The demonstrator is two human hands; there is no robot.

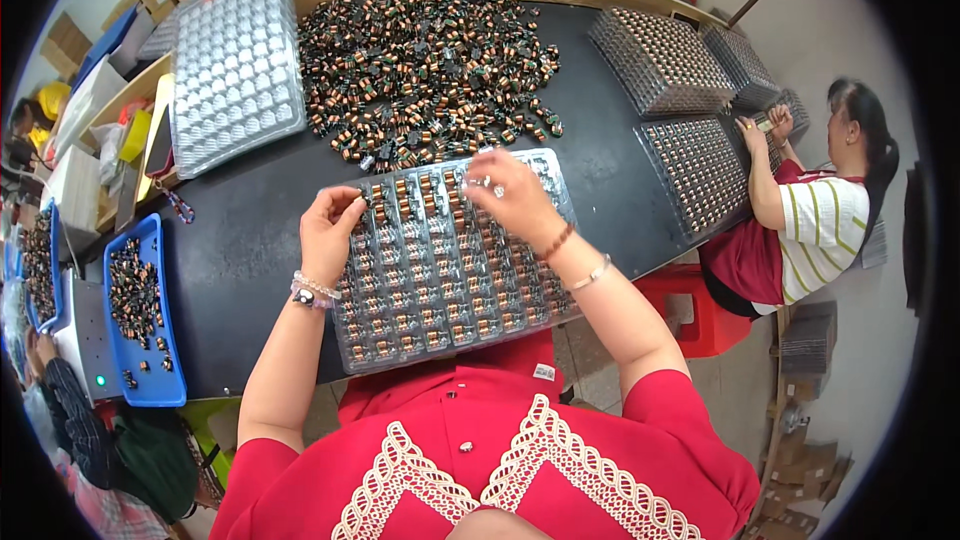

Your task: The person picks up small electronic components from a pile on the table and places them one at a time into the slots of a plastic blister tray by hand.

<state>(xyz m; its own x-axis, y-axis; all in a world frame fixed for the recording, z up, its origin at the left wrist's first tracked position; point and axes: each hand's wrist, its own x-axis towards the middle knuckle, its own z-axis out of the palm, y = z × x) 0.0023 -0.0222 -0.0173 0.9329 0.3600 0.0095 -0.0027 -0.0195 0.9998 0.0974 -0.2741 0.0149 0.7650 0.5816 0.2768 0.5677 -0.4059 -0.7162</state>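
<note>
A clear plastic tray (425,345) with rows of small pockets lies in front of me, many of them filled with copper-wound coils (405,322). At its upper left corner is my left hand (328,232), thumb and forefinger pinched together; what sits between them is too small to make out. My right hand (510,198) hovers over the tray's far rows, fingers bent downward. Motion smears its fingertips, so I cannot tell whether they hold anything. Beyond the tray a big heap of loose coils (425,65) covers the table.
An upright moulded tray (238,70) leans at the back left. A blue bin (178,380) of loose coils stands left. Stacked filled trays (665,60) and another filled tray (700,175) lie right. A co-worker (815,210) sits there, beside a red stool (690,310).
</note>
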